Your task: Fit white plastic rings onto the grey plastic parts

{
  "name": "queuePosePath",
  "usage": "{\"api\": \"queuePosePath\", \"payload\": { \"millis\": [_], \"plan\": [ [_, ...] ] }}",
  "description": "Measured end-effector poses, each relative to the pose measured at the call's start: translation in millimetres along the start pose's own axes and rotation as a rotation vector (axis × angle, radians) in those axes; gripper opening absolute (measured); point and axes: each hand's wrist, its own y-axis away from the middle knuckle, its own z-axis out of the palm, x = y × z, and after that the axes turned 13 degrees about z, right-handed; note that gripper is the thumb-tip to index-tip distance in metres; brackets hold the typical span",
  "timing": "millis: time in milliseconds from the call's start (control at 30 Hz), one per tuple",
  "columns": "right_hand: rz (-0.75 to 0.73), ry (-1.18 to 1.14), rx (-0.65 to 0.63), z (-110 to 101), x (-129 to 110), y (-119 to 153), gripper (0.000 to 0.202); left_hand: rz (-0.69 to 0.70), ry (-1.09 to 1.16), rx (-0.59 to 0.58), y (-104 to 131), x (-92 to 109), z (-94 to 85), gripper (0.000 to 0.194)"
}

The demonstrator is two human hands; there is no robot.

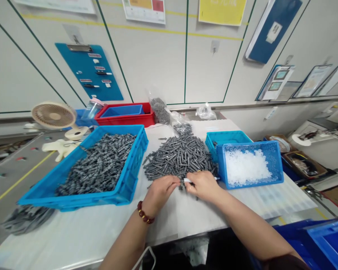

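Observation:
My left hand (163, 190), with a beaded bracelet on its wrist, is closed at the near edge of a pile of dark grey parts (183, 155); what its fingertips pinch is too small to make out. Close beside it on the right, my right hand (202, 184) is closed around a white pen-like tool (188, 180) that points toward the left fingertips. A large blue crate (129, 187) of similar grey parts stands to the left. On the right, a tilted blue bin (222, 165) holds small white translucent pieces (246, 167).
Behind the tilted bin is a teal bin (228, 137). A red crate (126, 119), plastic bags of parts (160, 110) and a small fan (54, 115) stand at the back. A grey bundle (28, 217) lies at the left edge. Blue bins (326, 240) are at lower right.

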Motion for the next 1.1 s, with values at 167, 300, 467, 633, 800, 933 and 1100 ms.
{"api": "queuePosePath", "payload": {
  "millis": [167,300,467,633,800,933,1100],
  "plan": [
    [-0.004,0.024,-0.012,0.8,1.2,1.4,0.027,-0.058,0.047,-0.015,0.3,-1.0,2.8,0.02],
    [-0.038,0.037,-0.021,2.9,1.0,2.3,0.027,0.008,0.033,-0.059,0.8,2.2,5.0,0.023],
    [-0.027,0.018,-0.03,2.7,-0.6,2.4,0.027,-0.034,0.045,-0.09,0.6,4.9,6.1,0.022],
    [-0.017,-0.008,-0.026,1.6,0.1,2.3,0.029,-0.084,0.066,-0.107,0.7,4.1,6.7,0.019],
    [-0.009,0.018,-0.029,1.3,0.5,2.3,0.029,-0.049,0.057,-0.031,0.2,2.1,7.2,0.022],
    [-0.023,0.009,-0.028,3.0,1.3,2.1,0.027,0.022,0.091,0.022,-2.5,1.3,4.8,0.023],
    [-0.026,0.034,-0.039,3.5,1.7,1.8,0.027,0.003,0.11,0.029,-4.6,2.3,2.3,0.019]
  ]
}}
